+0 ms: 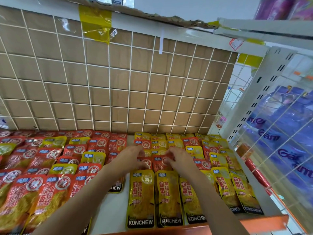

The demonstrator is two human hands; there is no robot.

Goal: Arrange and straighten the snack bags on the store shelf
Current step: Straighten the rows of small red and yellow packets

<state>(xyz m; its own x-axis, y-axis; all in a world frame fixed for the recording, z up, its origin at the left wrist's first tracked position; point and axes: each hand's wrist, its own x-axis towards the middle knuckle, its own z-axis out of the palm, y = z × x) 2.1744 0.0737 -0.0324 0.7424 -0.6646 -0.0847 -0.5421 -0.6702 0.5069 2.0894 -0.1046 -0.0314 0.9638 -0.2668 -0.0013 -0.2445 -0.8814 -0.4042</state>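
Red and yellow snack bags lie flat in overlapping rows on the white shelf. Mostly red bags cover the left half, mostly yellow bags the right half. Two red bags lie among the yellow ones in the middle. My left hand reaches in with curled fingers onto the left red bag. My right hand pinches the top of the right red bag. Both forearms cross the front rows and hide parts of several bags.
A white wire grid backed with cardboard closes the rear. An orange shelf lip runs along the front. To the right, a slotted white upright and a wire side panel hold blue packs. An upper shelf edge hangs overhead.
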